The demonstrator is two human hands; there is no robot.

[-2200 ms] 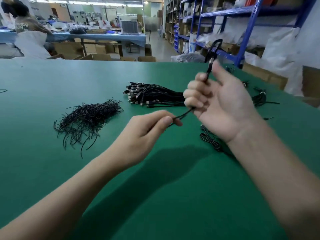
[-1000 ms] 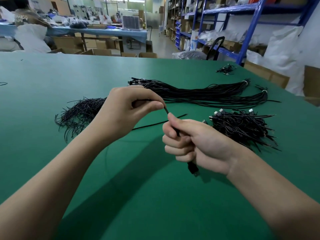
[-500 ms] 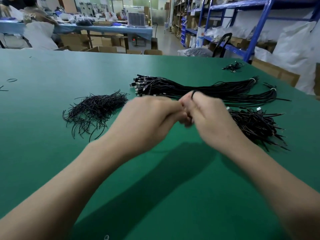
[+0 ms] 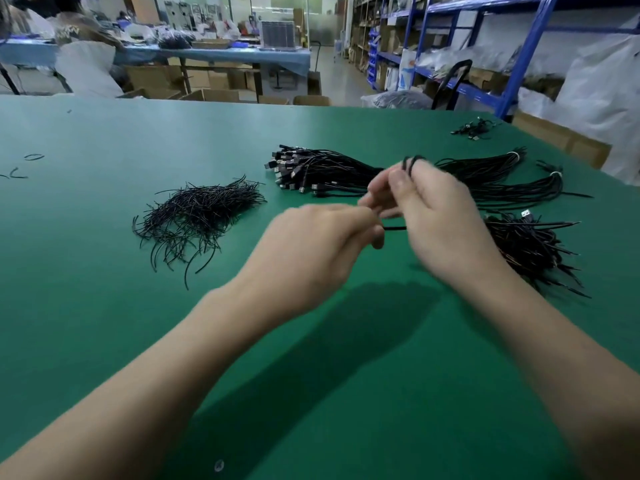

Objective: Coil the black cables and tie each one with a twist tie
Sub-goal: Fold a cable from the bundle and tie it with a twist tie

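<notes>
You get a single view, from the wide-angle camera on your head, facing forward and down over the green table (image 4: 104,323). It sits close above the near edge: your forearms enter from the bottom corners, and your left hand (image 4: 311,251) and right hand (image 4: 446,230) lie close together mid-picture. The table's far edge runs high across, its far right corner beside blue shelving (image 4: 531,46).

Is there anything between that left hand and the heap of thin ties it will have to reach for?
Nothing visible. Only bare green table lies between the left hand and the heap of ties. That hand and the right hand each hold the cable.
</notes>
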